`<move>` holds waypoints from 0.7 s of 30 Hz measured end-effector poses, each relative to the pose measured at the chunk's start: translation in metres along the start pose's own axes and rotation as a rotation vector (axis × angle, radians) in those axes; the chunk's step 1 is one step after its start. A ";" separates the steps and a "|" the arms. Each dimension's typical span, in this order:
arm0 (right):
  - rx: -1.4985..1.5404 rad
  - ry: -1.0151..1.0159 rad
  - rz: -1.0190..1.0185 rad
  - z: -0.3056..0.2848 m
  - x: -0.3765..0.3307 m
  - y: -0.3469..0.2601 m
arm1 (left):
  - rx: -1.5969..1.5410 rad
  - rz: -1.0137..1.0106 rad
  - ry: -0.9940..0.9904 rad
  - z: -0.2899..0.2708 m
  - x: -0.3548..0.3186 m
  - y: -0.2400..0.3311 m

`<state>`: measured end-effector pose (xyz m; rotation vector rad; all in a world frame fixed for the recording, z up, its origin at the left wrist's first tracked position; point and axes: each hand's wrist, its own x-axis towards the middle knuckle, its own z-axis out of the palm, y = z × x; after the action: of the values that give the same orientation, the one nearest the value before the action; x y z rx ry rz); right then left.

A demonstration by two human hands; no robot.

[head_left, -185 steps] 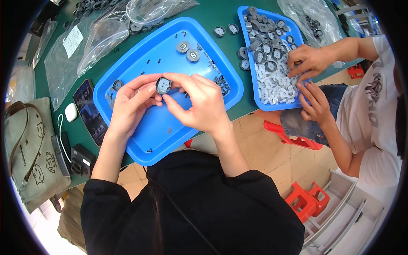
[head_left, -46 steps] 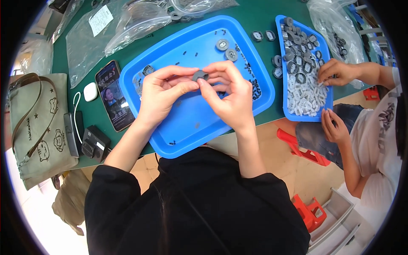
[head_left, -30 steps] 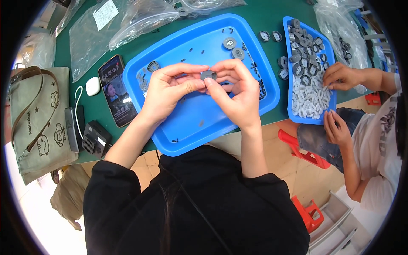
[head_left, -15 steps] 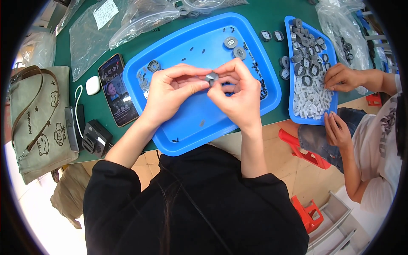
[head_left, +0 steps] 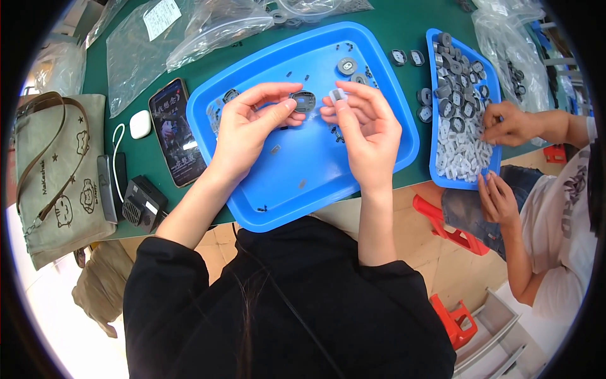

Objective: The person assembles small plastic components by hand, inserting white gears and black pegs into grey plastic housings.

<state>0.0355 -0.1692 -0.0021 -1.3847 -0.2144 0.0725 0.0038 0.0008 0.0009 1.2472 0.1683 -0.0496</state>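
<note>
Over a large blue tray, my left hand pinches a dark grey oval plastic shell, its hollow side showing. Close by on the right, my right hand grips a small whitish translucent plastic piece between thumb and fingers. The two parts are apart. Beyond my right hand, a round grey part lies in the tray, with another partly hidden behind my fingers. Tiny black pieces are scattered over the tray floor. More small parts sit at the tray's left end, partly covered by my left hand.
At right, a co-worker's hands reach to a blue tray of grey and white parts. Left of my tray lie a phone, a white case, a black device and a canvas bag. Clear plastic bags lie behind.
My hands have moved apart from a joined position. The grey shell now shows its hollow side in my left hand, and a whitish piece shows in my right.
</note>
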 end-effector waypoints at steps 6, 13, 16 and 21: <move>0.048 -0.058 -0.019 -0.002 0.000 -0.001 | 0.731 0.105 0.037 0.003 -0.005 -0.001; 0.014 -0.115 -0.022 0.001 0.000 -0.001 | 0.944 0.504 0.106 0.007 -0.003 0.000; 0.040 -0.150 -0.002 0.003 -0.002 0.002 | 0.714 0.499 0.064 0.006 -0.004 -0.001; -0.067 -0.174 0.031 0.001 -0.004 0.000 | 0.292 0.261 -0.113 0.005 -0.004 -0.004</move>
<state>0.0313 -0.1692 -0.0025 -1.4495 -0.3426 0.2139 -0.0002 -0.0056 -0.0011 1.5448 -0.1044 0.0837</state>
